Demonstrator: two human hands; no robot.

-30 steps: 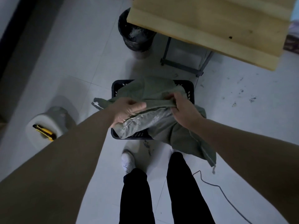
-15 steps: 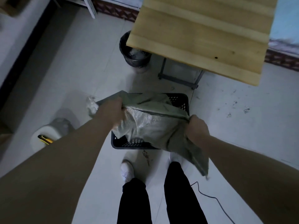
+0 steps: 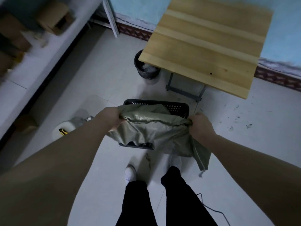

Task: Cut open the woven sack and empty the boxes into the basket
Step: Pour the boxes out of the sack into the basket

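A grey-green woven sack [image 3: 151,129] hangs stretched between my two hands over a black perforated basket [image 3: 177,106] on the floor. My left hand [image 3: 110,118] grips the sack's left end. At the right end, my right hand [image 3: 201,125] grips a bunched fold, and a loose flap of sack [image 3: 199,154] dangles below it. The sack covers most of the basket, so whatever lies inside is hidden. No boxes show.
A wooden table [image 3: 206,44] stands beyond the basket with a black bin [image 3: 146,69] beside its leg. A white roll [image 3: 65,129] with a yellow utility knife [image 3: 63,132] on it sits at the left. My feet [image 3: 130,172] stand just behind the basket; a cable [image 3: 211,209] trails right.
My hands have moved apart and pulled the sack taut across the basket. The view has tilted up, showing more of the table and wall.
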